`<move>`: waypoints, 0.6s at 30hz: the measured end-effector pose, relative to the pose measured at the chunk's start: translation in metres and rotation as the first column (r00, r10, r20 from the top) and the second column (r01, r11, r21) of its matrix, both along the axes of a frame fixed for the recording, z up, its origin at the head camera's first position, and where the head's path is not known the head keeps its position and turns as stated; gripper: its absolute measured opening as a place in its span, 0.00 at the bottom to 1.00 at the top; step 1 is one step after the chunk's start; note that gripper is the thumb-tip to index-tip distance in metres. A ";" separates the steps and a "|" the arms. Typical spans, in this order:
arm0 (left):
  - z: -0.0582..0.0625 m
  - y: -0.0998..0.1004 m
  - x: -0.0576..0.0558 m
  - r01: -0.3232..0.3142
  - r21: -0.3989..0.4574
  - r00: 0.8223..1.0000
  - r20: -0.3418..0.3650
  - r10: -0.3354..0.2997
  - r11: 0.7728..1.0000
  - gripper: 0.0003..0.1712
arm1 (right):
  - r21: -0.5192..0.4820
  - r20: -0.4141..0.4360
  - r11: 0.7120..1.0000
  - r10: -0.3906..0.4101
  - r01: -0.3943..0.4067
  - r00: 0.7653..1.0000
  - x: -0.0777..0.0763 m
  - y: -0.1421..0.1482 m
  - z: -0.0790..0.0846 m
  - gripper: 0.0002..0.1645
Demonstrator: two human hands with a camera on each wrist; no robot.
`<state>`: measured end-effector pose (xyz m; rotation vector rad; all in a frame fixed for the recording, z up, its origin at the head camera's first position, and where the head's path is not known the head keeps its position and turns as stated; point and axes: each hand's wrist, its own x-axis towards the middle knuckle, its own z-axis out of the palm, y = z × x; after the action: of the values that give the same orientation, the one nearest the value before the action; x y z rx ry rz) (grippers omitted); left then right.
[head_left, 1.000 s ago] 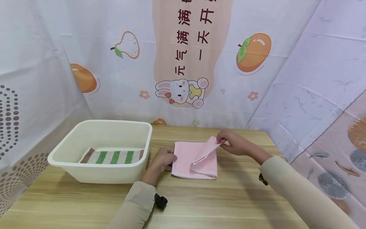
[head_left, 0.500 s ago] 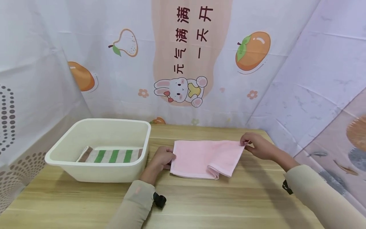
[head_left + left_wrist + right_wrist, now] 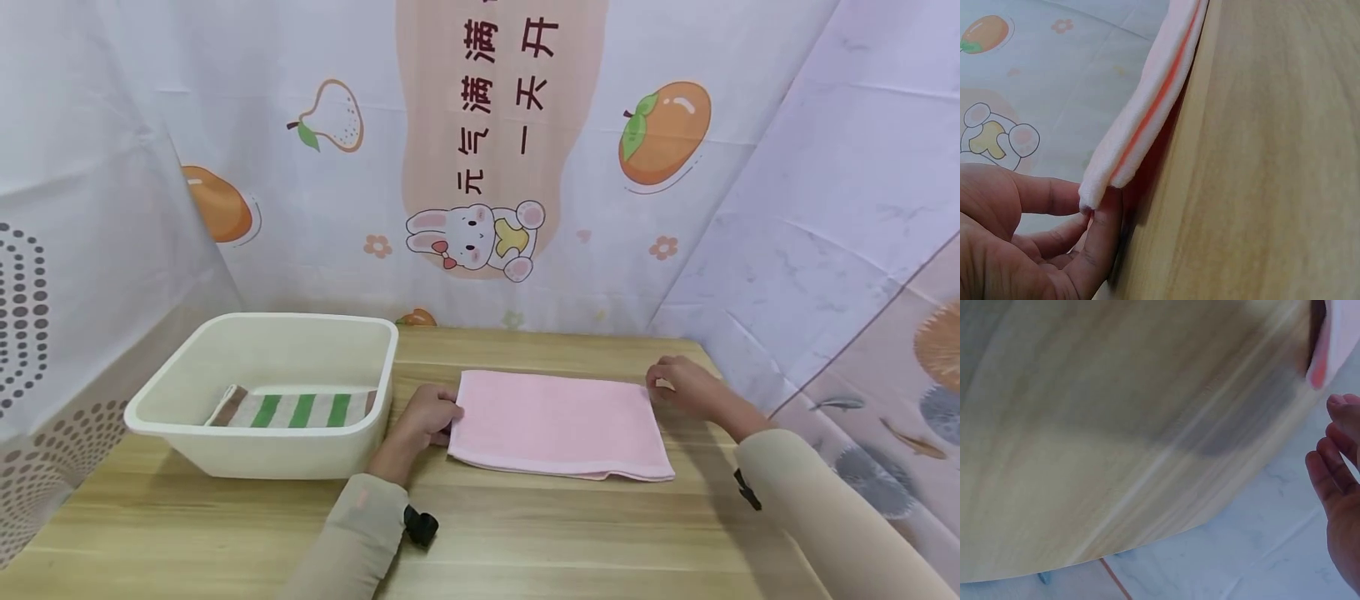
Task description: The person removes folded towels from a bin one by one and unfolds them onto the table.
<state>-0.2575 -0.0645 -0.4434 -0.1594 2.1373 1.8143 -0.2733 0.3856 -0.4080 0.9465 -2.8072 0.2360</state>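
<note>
Some of the right hand [image 3: 1342, 497] is cut off by its wrist view's edge, fingers loose; the left hand [image 3: 427, 414] pinches the pink towel [image 3: 558, 425]: smooth, layered, pale-edged!

元气满满 [image 3: 475, 108], 一天开 [image 3: 534, 87], on backdrop [image 3: 435, 133], apparently cropped

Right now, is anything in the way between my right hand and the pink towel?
Nothing visible is. The right hand is beside the far right corner of the pink towel, its fingers apart from it. The white basin stands on the other side, beyond the left hand.
</note>
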 end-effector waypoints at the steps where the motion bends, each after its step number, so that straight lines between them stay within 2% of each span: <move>1: 0.000 0.000 0.000 -0.001 0.002 1.000 0.001 0.001 1.000 0.15 | 0.005 0.010 1.000 0.005 -0.005 1.000 0.000 0.002 -0.002 0.13; 7: 0.004 0.001 0.001 -0.030 0.006 1.000 0.011 0.030 1.000 0.17 | -0.011 0.037 1.000 0.026 -0.025 0.999 0.006 0.002 -0.005 0.11; 12: 0.009 0.002 0.003 -0.061 -0.034 0.998 -0.011 0.061 0.998 0.18 | -0.031 0.027 0.999 0.031 -0.030 0.999 0.014 -0.010 0.002 0.10; 16: 0.014 0.004 0.003 -0.077 -0.158 0.993 -0.103 0.062 0.984 0.18 | -0.045 0.061 0.998 0.046 -0.043 0.997 0.028 -0.030 0.008 0.10; 18: 0.017 0.006 0.004 -0.083 -0.271 0.984 -0.174 0.036 0.959 0.18 | -0.043 0.070 0.997 0.071 -0.068 0.995 0.036 -0.041 0.008 0.10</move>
<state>-0.2538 -0.0584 -0.4264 -0.1425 2.5263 1.6004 -0.2376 0.3444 -0.4001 1.0473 -2.8247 0.3409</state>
